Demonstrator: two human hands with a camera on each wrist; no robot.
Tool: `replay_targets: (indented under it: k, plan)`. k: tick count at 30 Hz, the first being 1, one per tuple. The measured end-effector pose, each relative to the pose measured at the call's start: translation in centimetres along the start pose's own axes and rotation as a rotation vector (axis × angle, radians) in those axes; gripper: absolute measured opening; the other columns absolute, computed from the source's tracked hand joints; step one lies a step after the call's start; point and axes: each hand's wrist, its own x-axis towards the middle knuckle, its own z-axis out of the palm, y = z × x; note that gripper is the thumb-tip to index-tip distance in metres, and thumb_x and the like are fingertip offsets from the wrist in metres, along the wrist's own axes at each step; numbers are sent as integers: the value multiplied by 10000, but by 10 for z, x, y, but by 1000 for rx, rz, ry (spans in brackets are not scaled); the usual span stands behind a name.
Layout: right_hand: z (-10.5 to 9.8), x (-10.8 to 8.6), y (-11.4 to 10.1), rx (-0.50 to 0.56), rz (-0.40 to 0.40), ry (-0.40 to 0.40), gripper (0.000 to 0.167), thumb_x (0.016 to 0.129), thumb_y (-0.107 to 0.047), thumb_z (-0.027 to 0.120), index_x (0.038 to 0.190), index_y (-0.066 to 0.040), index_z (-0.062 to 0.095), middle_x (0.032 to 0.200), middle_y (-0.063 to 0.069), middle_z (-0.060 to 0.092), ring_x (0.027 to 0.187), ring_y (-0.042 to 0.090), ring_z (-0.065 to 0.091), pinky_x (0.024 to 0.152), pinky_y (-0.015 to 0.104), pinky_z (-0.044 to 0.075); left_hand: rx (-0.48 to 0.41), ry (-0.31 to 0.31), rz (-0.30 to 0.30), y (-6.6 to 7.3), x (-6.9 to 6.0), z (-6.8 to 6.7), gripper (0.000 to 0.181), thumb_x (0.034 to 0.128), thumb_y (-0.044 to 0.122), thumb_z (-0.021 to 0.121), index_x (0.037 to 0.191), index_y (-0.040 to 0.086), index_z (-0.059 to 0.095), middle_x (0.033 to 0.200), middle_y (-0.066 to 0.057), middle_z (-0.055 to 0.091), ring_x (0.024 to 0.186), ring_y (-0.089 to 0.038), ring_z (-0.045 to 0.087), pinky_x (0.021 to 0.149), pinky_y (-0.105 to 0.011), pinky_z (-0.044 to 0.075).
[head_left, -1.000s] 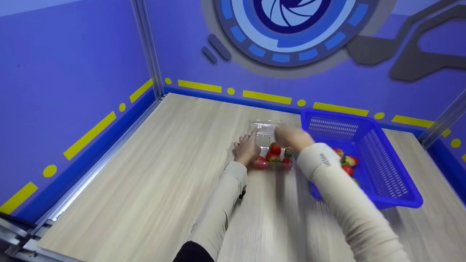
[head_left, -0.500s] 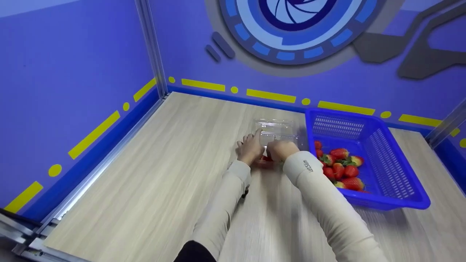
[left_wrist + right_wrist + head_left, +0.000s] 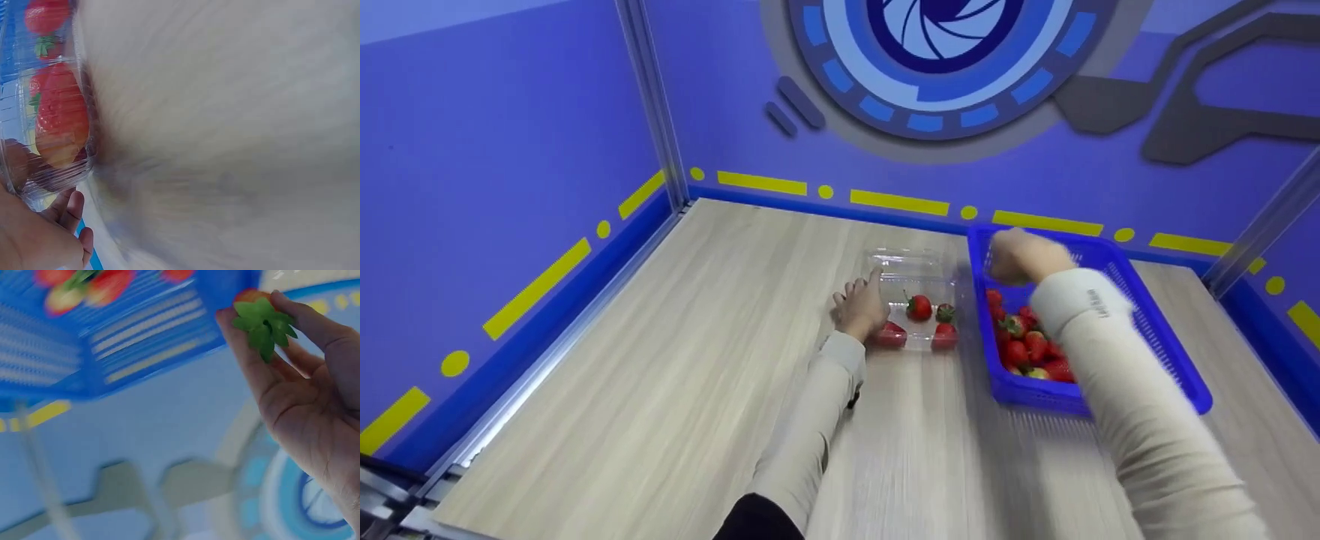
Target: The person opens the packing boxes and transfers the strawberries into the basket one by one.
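Observation:
A clear plastic clamshell box (image 3: 915, 285) lies with its lid folded back on the table. Several strawberries (image 3: 919, 308) sit inside it. My left hand (image 3: 861, 306) holds the box by its left side. In the left wrist view the thumb (image 3: 16, 162) shows through the plastic, with the other fingers (image 3: 72, 212) outside. Over the left rear part of the blue basket (image 3: 1166, 341) is my right hand (image 3: 1027, 256). Between its thumb and fingers it pinches a strawberry (image 3: 263, 323), green leaves facing the wrist camera. The head view hides this berry behind the hand.
Several more strawberries (image 3: 1016, 351) lie along the basket's left side, partly covered by the right sleeve (image 3: 1140, 390). The basket stands just right of the box on the wooden table (image 3: 660, 375). Blue walls (image 3: 510, 165) rise at the back and left.
The right hand reached down into the box, then came up and right to the basket with a strawberry. Fewer berries show in the box's middle. The left hand stays at the box.

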Motion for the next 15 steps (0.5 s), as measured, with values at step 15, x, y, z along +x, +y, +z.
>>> replay_targets:
  k: [15]
  plan:
    - [21, -22, 82, -29, 89, -174, 376, 793, -43, 673, 1161, -80, 745, 1066, 145, 681, 902, 291, 556, 653, 293, 500, 45, 14, -21, -18, 10, -11, 685, 980, 180, 576, 1603, 287, 315, 1462, -110, 555, 1338, -302, 471, 1046, -481, 325]
